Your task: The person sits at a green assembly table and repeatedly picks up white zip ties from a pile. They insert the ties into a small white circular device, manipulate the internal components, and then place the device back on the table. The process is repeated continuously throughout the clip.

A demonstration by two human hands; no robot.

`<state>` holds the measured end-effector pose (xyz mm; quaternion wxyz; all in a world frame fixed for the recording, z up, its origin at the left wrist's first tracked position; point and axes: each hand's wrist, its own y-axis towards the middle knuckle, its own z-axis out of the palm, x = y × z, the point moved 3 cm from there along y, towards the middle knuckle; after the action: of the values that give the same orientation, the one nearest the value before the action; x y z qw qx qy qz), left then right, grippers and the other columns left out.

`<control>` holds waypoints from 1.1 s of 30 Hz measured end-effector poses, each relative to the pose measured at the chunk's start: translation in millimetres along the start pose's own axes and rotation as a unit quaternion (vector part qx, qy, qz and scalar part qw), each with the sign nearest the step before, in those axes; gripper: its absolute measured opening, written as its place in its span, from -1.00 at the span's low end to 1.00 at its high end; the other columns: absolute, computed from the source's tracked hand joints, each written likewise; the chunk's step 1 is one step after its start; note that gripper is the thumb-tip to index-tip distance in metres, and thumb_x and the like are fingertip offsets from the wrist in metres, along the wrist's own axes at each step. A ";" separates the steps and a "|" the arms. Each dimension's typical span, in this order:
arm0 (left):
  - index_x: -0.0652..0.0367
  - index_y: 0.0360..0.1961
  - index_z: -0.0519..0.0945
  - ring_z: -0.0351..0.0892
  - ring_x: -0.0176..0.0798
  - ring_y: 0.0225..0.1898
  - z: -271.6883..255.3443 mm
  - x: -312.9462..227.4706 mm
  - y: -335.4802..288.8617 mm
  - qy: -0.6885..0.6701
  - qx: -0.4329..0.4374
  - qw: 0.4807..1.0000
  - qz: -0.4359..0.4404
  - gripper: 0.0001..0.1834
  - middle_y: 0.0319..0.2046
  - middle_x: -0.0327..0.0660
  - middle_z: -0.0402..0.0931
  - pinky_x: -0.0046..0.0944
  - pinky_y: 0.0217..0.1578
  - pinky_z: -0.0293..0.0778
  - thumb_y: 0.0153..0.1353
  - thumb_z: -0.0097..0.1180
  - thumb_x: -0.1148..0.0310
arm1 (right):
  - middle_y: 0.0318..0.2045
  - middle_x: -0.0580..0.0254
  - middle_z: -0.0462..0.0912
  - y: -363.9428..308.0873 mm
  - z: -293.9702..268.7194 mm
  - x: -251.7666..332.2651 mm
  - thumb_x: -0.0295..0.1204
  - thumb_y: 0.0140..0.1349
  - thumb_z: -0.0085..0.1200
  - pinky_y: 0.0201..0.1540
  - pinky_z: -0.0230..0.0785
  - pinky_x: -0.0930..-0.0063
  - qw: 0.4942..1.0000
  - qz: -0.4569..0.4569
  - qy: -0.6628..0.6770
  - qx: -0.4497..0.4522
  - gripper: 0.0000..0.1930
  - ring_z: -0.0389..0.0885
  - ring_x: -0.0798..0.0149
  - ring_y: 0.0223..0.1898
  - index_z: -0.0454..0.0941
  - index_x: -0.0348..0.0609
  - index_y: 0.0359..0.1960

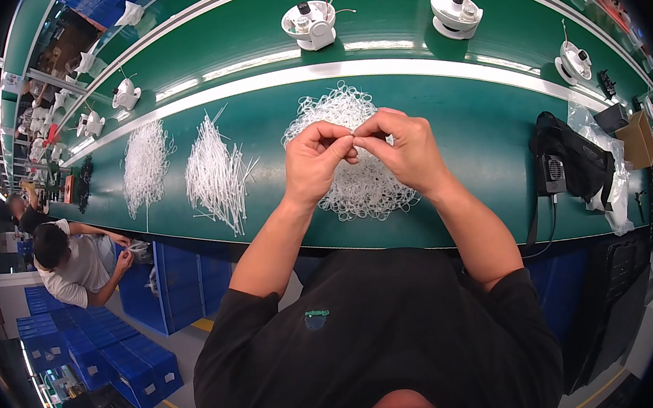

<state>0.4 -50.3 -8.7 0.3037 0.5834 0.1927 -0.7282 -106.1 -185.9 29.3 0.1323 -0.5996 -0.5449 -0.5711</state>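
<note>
A long green table [477, 152] runs across a busy room, with a big heap of white loops [365, 197] on it. Past the heap is a white strip [407, 65], then a green track [380, 13]. Far left of the heap, blue boxes [143, 368] are piled on the floor, and another person [75, 265] in a light shirt sits by a blue bin [182, 279]. Well to the heap's right, a black bag [578, 147] lies beside crumpled clear plastic [618, 213]. To the heap's left are some straight white ties [217, 175], then some tangled white ties [144, 162]. Past the heap, round white gadgets [309, 27] stand in a row on the track. Two bare arms [268, 244] reach over the heap from its near side, elbows bent out. The left hand [311, 162] is above the heap's left part, and the right hand [407, 146] is above its right part. Both are curled, with thumbs and pointing fingers pinched, and their tips meet over the heap's middle. I cannot tell if anything tiny is pinched there.
</note>
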 end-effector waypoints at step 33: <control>0.25 -0.23 0.52 0.69 -0.18 -0.37 24.7 -1.4 23.2 -0.030 0.116 0.978 -0.171 -0.87 -0.41 -0.06 0.64 -0.31 -0.47 0.60 0.23 0.19 0.60 | -0.19 0.10 0.55 98.1 -215.3 -206.1 -0.49 0.23 0.01 -0.19 0.58 0.11 0.803 0.122 -0.567 -0.134 -0.85 0.65 0.02 -0.14 0.52 -0.10 -0.17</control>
<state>-2.1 -82.9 0.4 0.1111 0.5508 0.1946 -0.8040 -92.9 -494.0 -28.7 -0.2140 -0.8896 -0.3632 -0.1756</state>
